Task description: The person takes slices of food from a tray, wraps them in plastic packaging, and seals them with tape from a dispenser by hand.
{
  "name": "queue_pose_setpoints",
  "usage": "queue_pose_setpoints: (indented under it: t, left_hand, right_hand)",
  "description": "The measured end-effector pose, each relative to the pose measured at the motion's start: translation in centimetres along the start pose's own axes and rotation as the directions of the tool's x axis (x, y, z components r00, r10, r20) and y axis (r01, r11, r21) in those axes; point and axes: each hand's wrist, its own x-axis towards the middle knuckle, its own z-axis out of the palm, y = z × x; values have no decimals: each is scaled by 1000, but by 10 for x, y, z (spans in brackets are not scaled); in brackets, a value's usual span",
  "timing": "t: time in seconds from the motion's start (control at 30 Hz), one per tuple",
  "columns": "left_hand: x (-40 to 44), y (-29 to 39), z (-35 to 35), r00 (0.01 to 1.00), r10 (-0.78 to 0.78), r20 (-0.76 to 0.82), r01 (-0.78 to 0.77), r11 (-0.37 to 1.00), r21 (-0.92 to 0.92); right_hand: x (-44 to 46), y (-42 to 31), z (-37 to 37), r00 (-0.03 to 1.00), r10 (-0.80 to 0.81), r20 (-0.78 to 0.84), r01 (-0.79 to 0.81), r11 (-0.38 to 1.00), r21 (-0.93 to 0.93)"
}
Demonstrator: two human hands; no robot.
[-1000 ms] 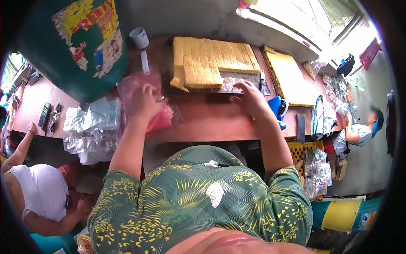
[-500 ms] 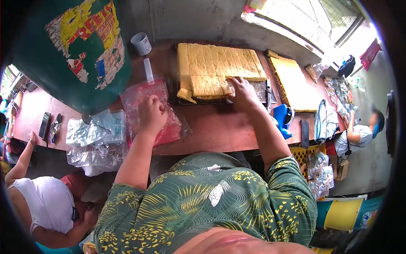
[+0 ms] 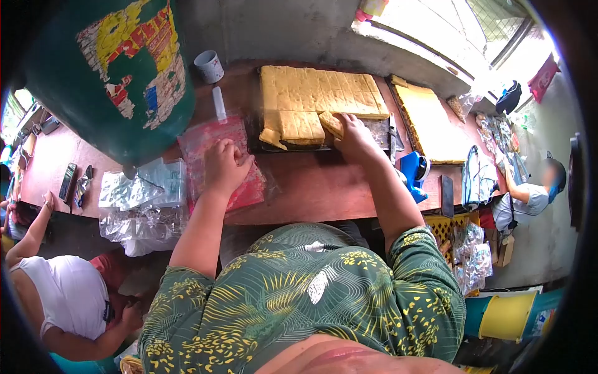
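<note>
A slab of yellow cake (image 3: 324, 90), scored into rectangular pieces, lies on a dark tray (image 3: 377, 132) against the wall side of the table. At its near edge my right hand (image 3: 358, 138) grips one cut cake piece (image 3: 330, 124), which sits tilted and turned away from the row. My left hand (image 3: 225, 167) rests over a red sheet (image 3: 246, 194) with clear plastic on it. Its fingers are curled, and whatever they may hold is hidden. A knife-like dark tool (image 3: 392, 137) lies along the tray's right end.
Another yellow slab (image 3: 433, 121) lies to the right. Nearby are a blue tape dispenser (image 3: 412, 176), a phone (image 3: 447, 194), a white cup (image 3: 208, 67) and a stack of clear plastic bags (image 3: 143, 193). A big green drum (image 3: 124, 81) stands left; co-workers sit at both sides.
The cake piece under my right hand has come away from the row and tilted, leaving a gap beside its neighbour. My left hand's thumb has spread a little outward.
</note>
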Motion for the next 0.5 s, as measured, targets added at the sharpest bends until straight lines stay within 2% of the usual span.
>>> queue_pose_setpoints:
  t: [0.1, 0.17, 0.23, 0.27, 0.3, 0.33, 0.37, 0.4, 0.43, 0.5]
  left_hand:
    - [2, 7, -7, 999, 51, -9, -50, 995, 87]
    - [2, -7, 1, 999, 43, 1, -43, 996, 83]
    - [4, -17, 4, 1000, -8, 8, 8, 1000, 14]
    - [3, -21, 7, 998, -53, 20, 54, 997, -54]
    - [4, -22, 8, 995, -97, 34, 100, 987, -125]
    - [6, -22, 5, 994, -87, 60, 95, 986, -136]
    - [6, -25, 0, 993, -76, 90, 89, 985, -149]
    - [7, -29, -3, 991, -64, 122, 83, 984, -161]
    - [7, -39, -5, 987, -29, 161, 52, 988, -142]
    - [24, -63, -3, 959, -219, 179, 265, 920, -290]
  right_hand:
    - [8, 9, 9, 998, 41, -48, -38, 997, 69]
    - [17, 30, 21, 991, 81, -103, -65, 987, 150]
    - [12, 40, 13, 975, 222, -28, -183, 863, 470]
    - [6, 46, 10, 959, 282, 28, -241, 757, 607]
    - [-2, 56, 10, 969, 239, 57, -193, 599, 778]
    - [-16, 58, 6, 972, 208, 108, -177, 347, 921]
    - [-36, 61, 4, 975, 168, 149, -161, 62, 985]
    - [-55, 64, 3, 978, 119, 173, -143, -229, 963]
    - [-68, 72, 8, 985, 11, 171, -152, -397, 905]
    - [-96, 82, 19, 992, 2, 125, -113, -413, 904]
